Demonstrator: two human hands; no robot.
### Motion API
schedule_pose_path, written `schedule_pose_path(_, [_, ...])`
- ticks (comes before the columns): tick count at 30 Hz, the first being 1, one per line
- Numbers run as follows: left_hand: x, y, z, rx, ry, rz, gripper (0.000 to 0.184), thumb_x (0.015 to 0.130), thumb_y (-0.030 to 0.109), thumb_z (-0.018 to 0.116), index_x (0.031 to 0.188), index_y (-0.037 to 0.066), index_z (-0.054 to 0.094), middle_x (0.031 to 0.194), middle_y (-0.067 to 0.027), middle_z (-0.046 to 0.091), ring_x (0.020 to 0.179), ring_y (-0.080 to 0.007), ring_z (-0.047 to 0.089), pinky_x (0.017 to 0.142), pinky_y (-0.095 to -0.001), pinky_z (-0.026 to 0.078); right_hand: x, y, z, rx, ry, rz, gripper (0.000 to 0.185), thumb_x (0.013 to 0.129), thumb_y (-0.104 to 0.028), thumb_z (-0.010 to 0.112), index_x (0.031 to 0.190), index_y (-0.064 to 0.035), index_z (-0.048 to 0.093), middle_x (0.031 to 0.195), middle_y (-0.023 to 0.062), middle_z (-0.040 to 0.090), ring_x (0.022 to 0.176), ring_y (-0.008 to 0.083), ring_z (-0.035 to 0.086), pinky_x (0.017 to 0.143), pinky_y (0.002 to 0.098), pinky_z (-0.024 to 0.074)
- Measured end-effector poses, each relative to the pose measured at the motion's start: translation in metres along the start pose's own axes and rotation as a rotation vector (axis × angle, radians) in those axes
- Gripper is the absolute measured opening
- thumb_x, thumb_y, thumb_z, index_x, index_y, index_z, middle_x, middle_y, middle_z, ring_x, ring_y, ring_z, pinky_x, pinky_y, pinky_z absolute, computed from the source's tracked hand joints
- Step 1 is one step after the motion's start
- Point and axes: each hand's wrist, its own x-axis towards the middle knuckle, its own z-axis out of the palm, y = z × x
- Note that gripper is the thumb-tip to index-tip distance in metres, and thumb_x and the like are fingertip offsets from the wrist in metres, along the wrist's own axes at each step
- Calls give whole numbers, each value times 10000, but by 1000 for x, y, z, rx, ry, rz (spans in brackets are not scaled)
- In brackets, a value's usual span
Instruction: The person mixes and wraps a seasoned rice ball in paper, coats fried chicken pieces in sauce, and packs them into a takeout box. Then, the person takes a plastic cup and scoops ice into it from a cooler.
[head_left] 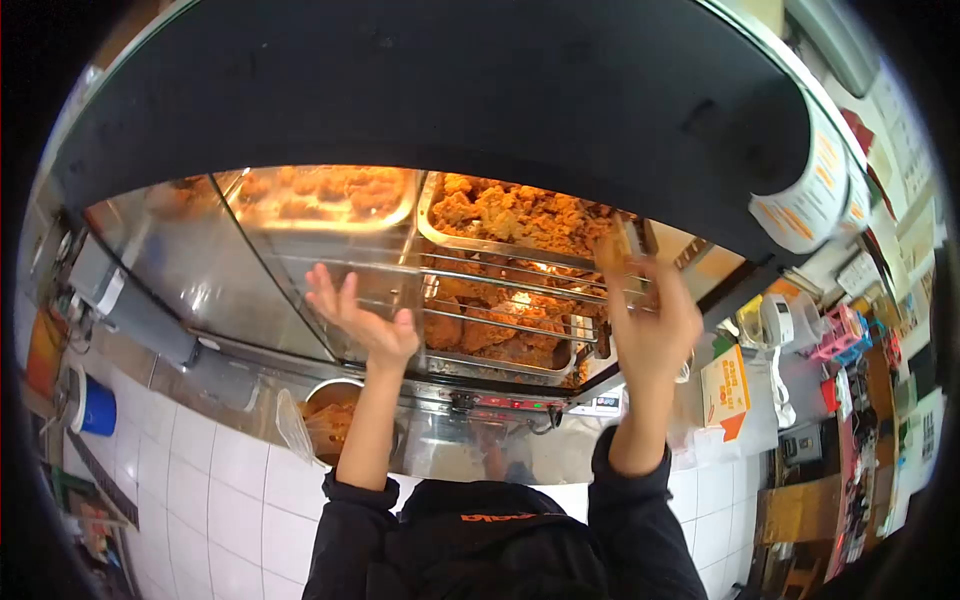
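Note:
My left hand (362,322) is raised palm up with its fingers spread and nothing in it. It is in front of the sliding glass pane (270,285) of a warming cabinet; whether it touches the glass I cannot tell. My right hand (658,315) is at the right side of the cabinet opening, fingers pointing up and blurred. Its fingertips overlap the right end of the upper metal tray (428,222), heaped with fried chicken (515,212). Under a wire rack (500,272), a lower tray holds larger breaded pieces (515,338).
The cabinet's dark top (430,90) overhangs the opening. Another chicken tray (330,222) sits behind the glass at left. Below are a round container (335,420) with a plastic bag and a white-tiled floor (220,490). An orange-and-white box (724,388) stands on the right counter.

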Motion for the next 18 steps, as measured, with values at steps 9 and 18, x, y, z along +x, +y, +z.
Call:
schedule_pose_path(9, [-67, 116, 34, -729, -278, -121, 661, 744, 617, 453, 1162, 106, 495, 1346, -237, 305, 1269, -411, 230, 1003, -603, 55, -161, 41, -41, 414, -928, 627, 234, 609, 43, 722, 790, -28, 592, 644, 16, 590, 473, 39, 462, 417, 170, 349])
schedule_pose_path(18, [-94, 73, -126, -317, -260, -270, 450, 790, 500, 464, 998, 120, 585, 1065, -107, 538, 1048, -297, 486, 976, -508, 168, -215, -4, 104, 577, -1136, 0, 203, 703, -140, 663, 885, -53, 639, 802, 92, 632, 639, 238, 609, 571, 323, 473])
